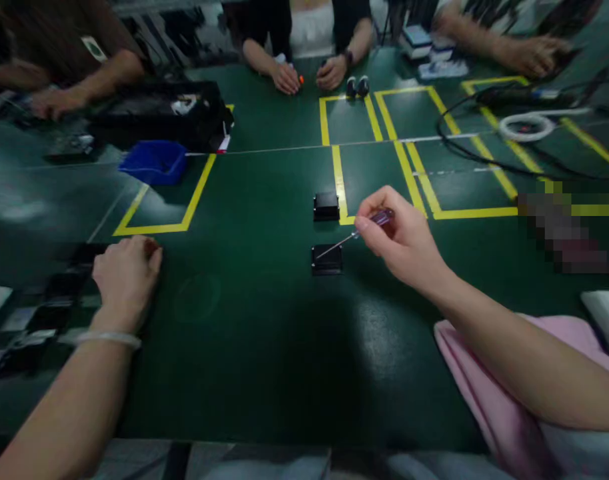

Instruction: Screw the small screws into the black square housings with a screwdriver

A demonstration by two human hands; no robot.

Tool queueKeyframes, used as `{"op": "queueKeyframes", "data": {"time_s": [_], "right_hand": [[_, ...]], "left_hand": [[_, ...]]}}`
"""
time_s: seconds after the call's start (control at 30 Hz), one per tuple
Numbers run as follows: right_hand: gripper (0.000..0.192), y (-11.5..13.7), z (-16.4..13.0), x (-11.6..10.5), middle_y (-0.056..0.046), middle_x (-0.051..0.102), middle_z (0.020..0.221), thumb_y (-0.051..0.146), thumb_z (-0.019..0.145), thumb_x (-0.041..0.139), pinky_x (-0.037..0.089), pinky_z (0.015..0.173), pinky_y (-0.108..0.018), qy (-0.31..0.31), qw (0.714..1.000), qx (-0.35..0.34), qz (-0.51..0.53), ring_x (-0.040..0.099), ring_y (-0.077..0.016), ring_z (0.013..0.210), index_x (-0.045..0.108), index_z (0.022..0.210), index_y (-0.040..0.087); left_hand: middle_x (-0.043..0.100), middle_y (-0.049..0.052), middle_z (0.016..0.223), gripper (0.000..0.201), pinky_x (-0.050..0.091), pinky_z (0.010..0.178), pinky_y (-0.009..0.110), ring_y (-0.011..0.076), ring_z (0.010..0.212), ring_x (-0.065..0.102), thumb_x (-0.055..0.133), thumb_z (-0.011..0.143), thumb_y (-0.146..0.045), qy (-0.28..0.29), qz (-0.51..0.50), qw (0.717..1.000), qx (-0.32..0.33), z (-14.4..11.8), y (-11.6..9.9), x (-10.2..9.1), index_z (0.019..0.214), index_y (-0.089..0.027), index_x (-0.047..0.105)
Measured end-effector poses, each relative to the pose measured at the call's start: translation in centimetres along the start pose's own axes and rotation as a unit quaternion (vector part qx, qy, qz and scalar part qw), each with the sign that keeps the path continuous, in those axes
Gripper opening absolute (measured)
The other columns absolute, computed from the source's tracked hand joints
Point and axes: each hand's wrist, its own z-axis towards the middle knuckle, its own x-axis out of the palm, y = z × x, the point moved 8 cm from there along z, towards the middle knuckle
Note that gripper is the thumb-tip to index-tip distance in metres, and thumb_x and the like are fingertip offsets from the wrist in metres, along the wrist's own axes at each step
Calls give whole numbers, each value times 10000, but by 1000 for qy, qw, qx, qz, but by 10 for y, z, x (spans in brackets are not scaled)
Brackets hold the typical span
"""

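Note:
My right hand (402, 243) is closed around the handle of a small screwdriver (382, 217). Its thin metal shaft slants down to the left, with the tip over a small black box-shaped part (327, 261) on the table; contact is unclear. Just beyond lies a similar black part (326, 207), apart from the first. On the left, my left hand (127, 273) rests at the table with its fingers curled under, so anything in them is hidden. Beside it are several flat dark pieces (64, 285), blurred at the edge of view.
On the green table (244, 360) are yellow tape outlines, a blue tray (157, 162) and a long black case (159, 113). Black cable (449, 150) and a white coil (527, 127) lie at right. Pink cloth (464, 347) sits under my right forearm. Co-workers' hands (287, 79) occupy the far side.

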Motion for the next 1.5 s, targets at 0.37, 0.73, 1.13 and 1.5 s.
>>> {"op": "queueKeyframes", "data": {"time_s": [0.37, 0.73, 1.13, 1.5], "right_hand": [[178, -3, -3, 0, 65, 490, 640, 333, 873, 588, 342, 481, -187, 19, 1000, 0, -8, 431, -14, 520, 559, 802, 172], [102, -3, -1, 5, 48, 569, 713, 245, 857, 584, 459, 501, -187, 40, 999, 21, 7, 562, -51, 555, 558, 926, 174], [90, 22, -9, -1, 54, 553, 681, 261, 887, 569, 360, 536, -173, -1, 980, -105, -169, 499, -31, 578, 581, 847, 182], [90, 26, -15, 10, 47, 553, 659, 240, 906, 524, 366, 542, -165, -4, 958, -158, -241, 530, -43, 565, 520, 855, 166]], "left_hand": [[544, 117, 1099, 441, 411, 741, 330, 285, 1001, 532, 264, 997, -455, -95, -55, 992, 67, -19, -40, -44, 1193, -174, 541], [283, 93, 1534, 812, 322, 1145, 485, 291, 1400, 314, 623, 838, -540, 33, -439, 823, 359, -49, -203, -94, 1497, -274, 230], [578, 73, 1169, 411, 444, 919, 394, 242, 1070, 528, 638, 861, -393, 7, -454, 774, 441, -50, -274, -121, 1200, -193, 519], [593, 80, 1096, 436, 461, 875, 388, 237, 992, 539, 672, 839, -377, -37, -488, 769, 410, -58, -294, -122, 1181, -150, 526]]}}
